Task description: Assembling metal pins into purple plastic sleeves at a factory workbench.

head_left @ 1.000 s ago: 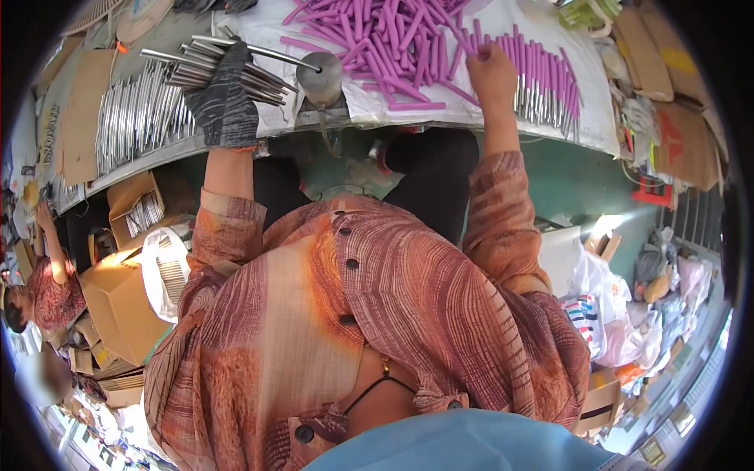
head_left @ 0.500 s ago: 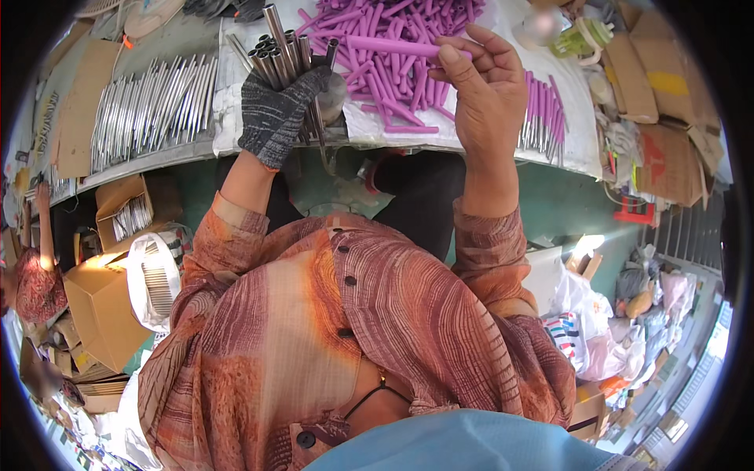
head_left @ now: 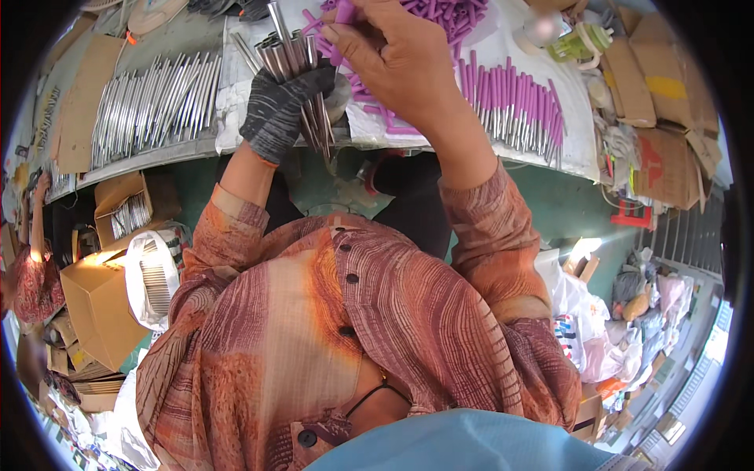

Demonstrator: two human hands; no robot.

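Note:
My left hand (head_left: 279,110), in a dark grey knit glove, is closed around a bundle of shiny metal tubes (head_left: 284,56). Their upper ends fan out above the fist and their lower ends poke out below it. Bare, my right hand (head_left: 400,59) pinches a purple sleeve (head_left: 343,14) that stands almost upright just right of the bundle. Whether the sleeve sits over a tube is hard to make out. Behind my right hand lies a heap of purple sleeves (head_left: 452,20), partly hidden by the hand and forearm.
Bare metal tubes (head_left: 157,106) lie in a row on the table's left. Tubes fitted with purple sleeves (head_left: 514,102) lie in a row at right. A green bottle (head_left: 580,43) and cardboard (head_left: 656,71) are farther right. Another person (head_left: 38,282) is at far left.
My right hand has moved left to the tube bundle, turning the purple sleeve from level to nearly upright. The row of sleeved tubes at right is now uncovered. My left hand keeps its grip.

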